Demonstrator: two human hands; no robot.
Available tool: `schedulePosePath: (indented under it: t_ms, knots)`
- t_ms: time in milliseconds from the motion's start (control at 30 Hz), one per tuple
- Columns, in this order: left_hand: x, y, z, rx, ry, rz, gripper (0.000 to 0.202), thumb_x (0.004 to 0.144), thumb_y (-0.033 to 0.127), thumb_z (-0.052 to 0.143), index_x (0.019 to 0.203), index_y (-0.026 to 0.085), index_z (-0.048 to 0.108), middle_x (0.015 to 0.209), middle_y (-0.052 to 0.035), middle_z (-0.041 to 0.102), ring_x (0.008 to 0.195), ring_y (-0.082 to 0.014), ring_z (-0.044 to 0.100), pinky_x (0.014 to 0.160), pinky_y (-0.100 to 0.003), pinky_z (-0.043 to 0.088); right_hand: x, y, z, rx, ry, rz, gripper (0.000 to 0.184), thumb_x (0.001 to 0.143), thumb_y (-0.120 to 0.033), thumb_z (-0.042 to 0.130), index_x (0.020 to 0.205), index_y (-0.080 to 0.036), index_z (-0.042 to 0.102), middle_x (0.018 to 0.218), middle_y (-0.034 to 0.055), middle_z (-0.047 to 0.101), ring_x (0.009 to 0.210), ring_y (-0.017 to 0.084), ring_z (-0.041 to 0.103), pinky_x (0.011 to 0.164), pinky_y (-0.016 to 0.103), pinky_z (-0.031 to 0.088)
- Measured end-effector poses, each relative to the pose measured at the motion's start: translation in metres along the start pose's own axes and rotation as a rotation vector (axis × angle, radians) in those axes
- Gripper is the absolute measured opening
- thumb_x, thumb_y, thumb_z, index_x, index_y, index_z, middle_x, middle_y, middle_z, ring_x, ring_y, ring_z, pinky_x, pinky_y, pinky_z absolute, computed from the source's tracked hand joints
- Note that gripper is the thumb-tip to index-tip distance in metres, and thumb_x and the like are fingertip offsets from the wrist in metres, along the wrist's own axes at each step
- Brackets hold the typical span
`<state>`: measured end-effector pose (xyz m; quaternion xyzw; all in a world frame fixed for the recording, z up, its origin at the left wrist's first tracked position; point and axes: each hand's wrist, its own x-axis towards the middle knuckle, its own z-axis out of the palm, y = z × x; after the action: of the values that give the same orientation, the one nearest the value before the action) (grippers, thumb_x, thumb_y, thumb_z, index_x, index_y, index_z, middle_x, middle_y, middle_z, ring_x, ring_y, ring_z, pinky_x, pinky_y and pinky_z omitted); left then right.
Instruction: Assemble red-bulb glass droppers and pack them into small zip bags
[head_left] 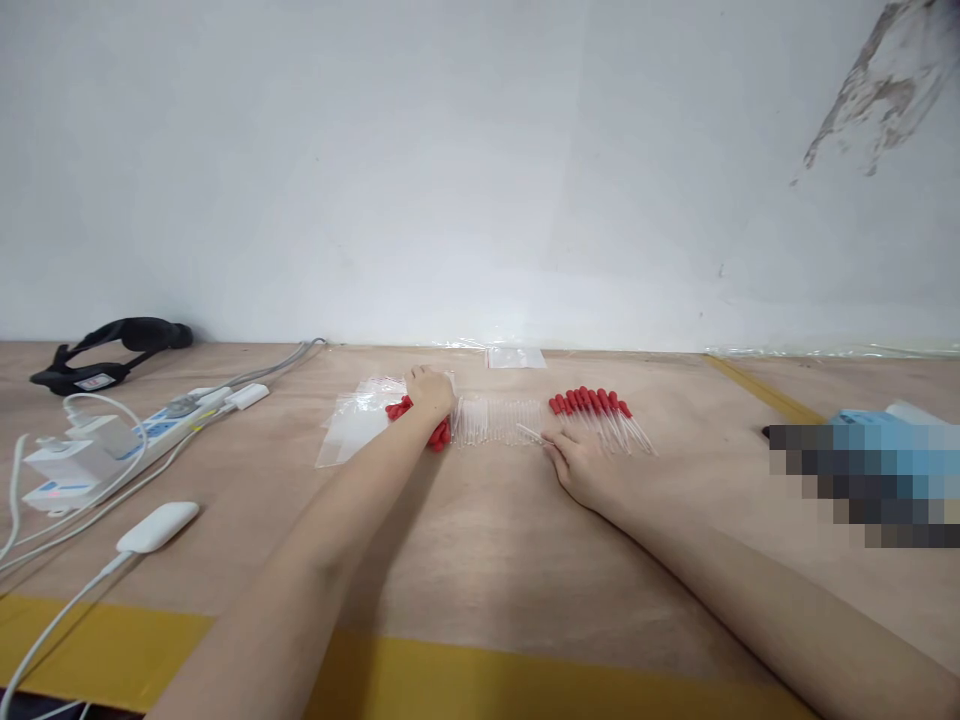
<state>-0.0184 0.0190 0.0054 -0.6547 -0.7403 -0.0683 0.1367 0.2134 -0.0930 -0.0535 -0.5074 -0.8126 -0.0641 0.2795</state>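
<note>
My left hand (430,388) is bent down over a pile of loose red rubber bulbs (400,406). Its fingertips are hidden behind the hand, so whether they hold a bulb does not show. My right hand (579,462) is closed on one end of a thin clear glass dropper tube (529,432), which points left and slightly up. Between the hands lies a row of bare clear tubes (495,420), side by side. Just beyond my right hand, several droppers with red bulbs (589,402) lie in a slanting row, bulbs toward the wall.
Clear zip bags (352,425) lie left of the bulbs, another bag (516,358) by the wall. Leftward are a power strip (161,430) with chargers, a white corded device (159,527) and a black strap (112,350). A blurred blue item (862,440) is at right.
</note>
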Motion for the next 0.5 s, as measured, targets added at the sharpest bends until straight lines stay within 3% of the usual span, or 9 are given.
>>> schedulePosePath:
  t_ms: [367,500]
  knots:
    - [-0.004,0.005,-0.008,-0.165,-0.003,-0.068,0.030,0.066,0.019,0.057,0.090,0.003,0.062,0.105,-0.0262,0.053,0.102,-0.0358,0.043,0.080,-0.040,0.028,0.000,-0.002,-0.002,0.014,-0.024,0.032,0.029,0.089,-0.025,0.032,0.098,-0.017,0.058,0.088,0.0066,0.057,0.082,0.016,0.054,0.072,0.025,0.039]
    - [-0.004,-0.007,-0.024,-0.362,-0.024,-0.026,0.019,0.065,0.023,0.058,0.077,0.009,0.064,0.083,-0.0182,0.062,0.093,-0.0326,0.051,0.076,-0.039,0.035,0.001,-0.002,-0.002,0.018,-0.023,0.048,0.027,0.088,-0.025,0.033,0.094,-0.018,0.058,0.090,0.0066,0.057,0.084,0.016,0.054,0.073,0.026,0.039]
